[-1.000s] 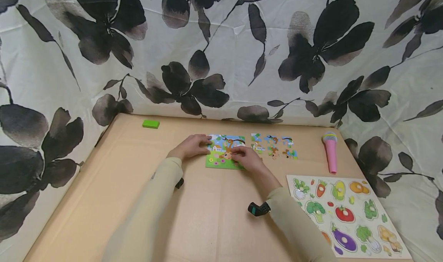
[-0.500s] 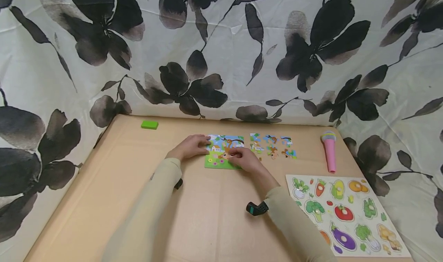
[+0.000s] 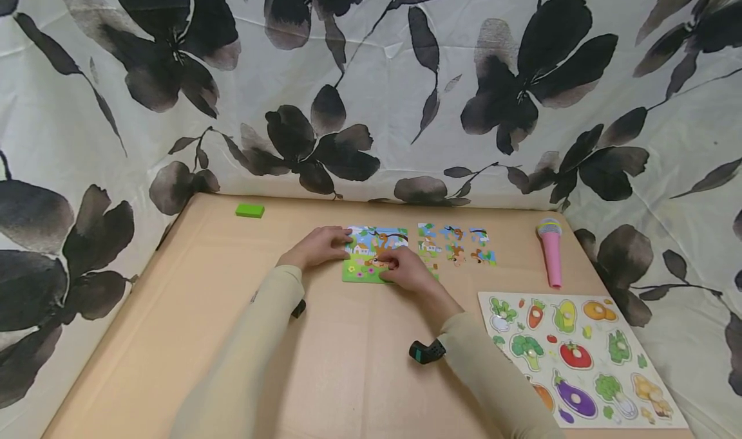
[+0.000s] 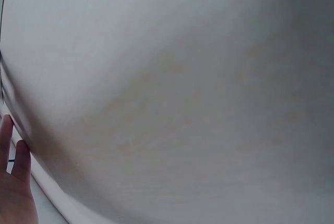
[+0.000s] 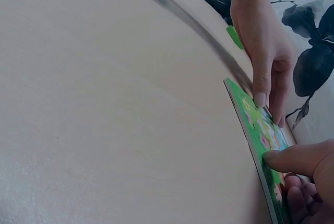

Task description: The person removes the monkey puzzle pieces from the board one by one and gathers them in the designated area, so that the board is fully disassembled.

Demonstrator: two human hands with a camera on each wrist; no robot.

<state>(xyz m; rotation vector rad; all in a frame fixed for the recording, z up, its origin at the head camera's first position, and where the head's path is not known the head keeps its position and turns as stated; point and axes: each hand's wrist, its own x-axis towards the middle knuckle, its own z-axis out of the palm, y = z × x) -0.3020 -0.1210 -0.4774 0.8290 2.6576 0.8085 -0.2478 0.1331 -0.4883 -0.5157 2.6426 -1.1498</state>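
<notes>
A picture puzzle board [image 3: 365,273], with a green lower part and printed houses, flowers and a brown animal, lies at the far middle of the table. My left hand [image 3: 317,248] touches its left edge with thumb and fingertips. In the right wrist view, the thumb [image 5: 261,98] of that hand rests along the board's rim. My right hand [image 3: 413,270] is over the board's lower right, its straight thumb pressing the green area and its other fingers bent onto the board. I see no piece between them; the spot under the palm is hidden. Several loose puzzle pieces [image 3: 455,253] lie to the right.
A green block [image 3: 250,211] sits at the back left. The pink toy microphone [image 3: 553,259] lies at the right, beyond a white vegetable board [image 3: 591,336] partly covered by my right sleeve. A floral cloth [image 3: 371,104] hangs behind the table.
My right thumb has spread away from the fingertips and moved down slightly on the puzzle board. The left hand keeps its place at the edge. The head view has shifted slightly.
</notes>
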